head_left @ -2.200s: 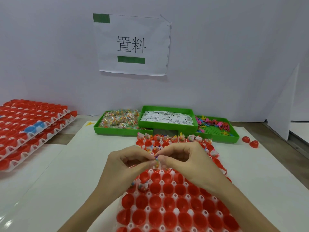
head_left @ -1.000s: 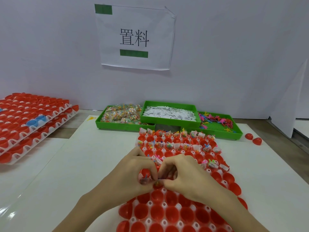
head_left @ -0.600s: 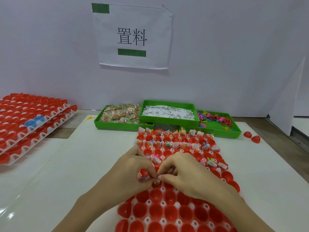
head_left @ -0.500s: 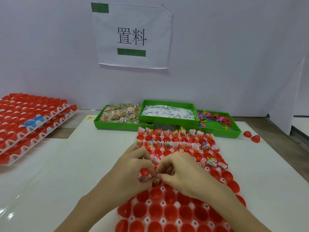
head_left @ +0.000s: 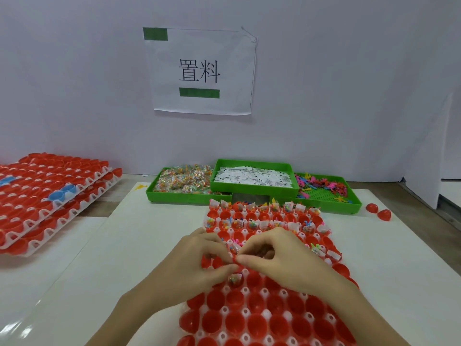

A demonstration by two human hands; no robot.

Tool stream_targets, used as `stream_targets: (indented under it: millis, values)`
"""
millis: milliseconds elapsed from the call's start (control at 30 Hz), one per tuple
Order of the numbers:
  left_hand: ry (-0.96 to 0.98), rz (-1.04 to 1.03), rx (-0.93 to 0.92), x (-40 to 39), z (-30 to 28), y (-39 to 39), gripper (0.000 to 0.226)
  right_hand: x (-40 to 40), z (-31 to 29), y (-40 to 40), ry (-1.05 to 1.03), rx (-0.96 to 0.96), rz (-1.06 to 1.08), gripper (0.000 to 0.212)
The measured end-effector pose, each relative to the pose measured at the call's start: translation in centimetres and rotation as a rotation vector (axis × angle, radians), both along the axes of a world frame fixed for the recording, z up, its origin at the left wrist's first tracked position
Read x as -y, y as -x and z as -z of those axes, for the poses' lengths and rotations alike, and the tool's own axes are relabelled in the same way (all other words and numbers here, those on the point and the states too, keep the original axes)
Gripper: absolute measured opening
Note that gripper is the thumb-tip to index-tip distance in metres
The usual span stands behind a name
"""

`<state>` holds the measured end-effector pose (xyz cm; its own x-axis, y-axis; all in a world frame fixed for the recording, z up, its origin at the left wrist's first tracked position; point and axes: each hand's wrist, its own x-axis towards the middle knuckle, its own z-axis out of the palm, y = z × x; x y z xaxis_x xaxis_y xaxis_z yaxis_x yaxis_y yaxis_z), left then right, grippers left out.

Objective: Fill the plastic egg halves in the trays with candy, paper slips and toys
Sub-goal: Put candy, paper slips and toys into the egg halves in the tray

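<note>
Hovering over the tray of red egg halves, the left hand and right hand are held together, fingertips touching. Whether anything is pinched cannot be told. A candy-filled half is seen just below.

Both forearms reach forward from the bottom edge and angle inward, so the hands meet at the middle. The left hand lies knuckles up, its fingers curled and thumb tip pressed toward the forefinger. The right hand mirrors it, fingers curled under, thumb and forefinger pinched, fingertips almost touching the left's.
</note>
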<state>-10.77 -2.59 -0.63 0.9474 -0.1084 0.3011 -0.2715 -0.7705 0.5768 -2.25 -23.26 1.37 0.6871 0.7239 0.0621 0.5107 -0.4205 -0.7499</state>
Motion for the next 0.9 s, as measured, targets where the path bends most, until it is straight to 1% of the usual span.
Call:
stream_targets:
  millis: [67,167,200,233,267,367,400,433,467,533,600,667,900]
  values:
    - [0.108,-0.017,-0.064,-0.3,-0.3,-0.3,0.010,0.5,-0.2,-0.4,-0.063,0.001,0.033,0.014]
    - [0.357,-0.085,-0.126,-1.4,-0.6,-1.4,0.011,1.1,-0.5,-1.1,-0.158,-0.025,0.088,0.020]
    - [0.394,-0.144,-0.116,-2.1,-0.5,-2.2,0.012,1.3,-0.6,-1.3,-0.188,-0.047,0.111,0.021]
    - [0.385,-0.210,-0.091,-2.8,-0.3,-3.3,0.012,1.5,-0.7,-1.6,-0.219,-0.069,0.132,0.021]
    - [0.334,-0.275,-0.052,-3.6,-0.1,-4.6,0.011,1.6,-0.7,-1.7,-0.252,-0.087,0.149,0.021]
    - [0.056,-0.439,0.112,-6.2,0.4,-9.1,0.016,1.9,-0.8,-2.2,-0.337,-0.138,0.181,0.022]
    - [-0.040,-0.456,0.149,-7.2,0.4,-10.6,0.021,2.0,-0.8,-2.3,-0.356,-0.147,0.187,0.022]
    - [-0.143,-0.443,0.149,-8.1,0.4,-12.0,0.025,2.1,-0.8,-2.4,-0.369,-0.151,0.193,0.023]
    - [-0.248,-0.414,0.105,-9.0,0.3,-13.3,0.028,2.2,-0.8,-2.5,-0.376,-0.152,0.200,0.024]
    - [-0.455,-0.330,-0.061,-10.4,0.1,-15.1,0.033,2.4,-0.7,-2.8,-0.382,-0.156,0.216,0.024]
    - [-0.596,-0.232,-0.194,-11.1,-0.1,-16.0,0.032,2.6,-0.6,-3.1,-0.393,-0.165,0.231,0.024]
    - [-0.614,-0.179,-0.186,-11.3,-0.3,-16.5,0.030,2.9,-0.6,-3.5,-0.409,-0.160,0.245,0.024]
    - [-0.571,-0.140,-0.093,-11.3,-1.1,-16.3,0.020,3.2,-0.6,-3.7,-0.417,-0.141,0.255,0.023]
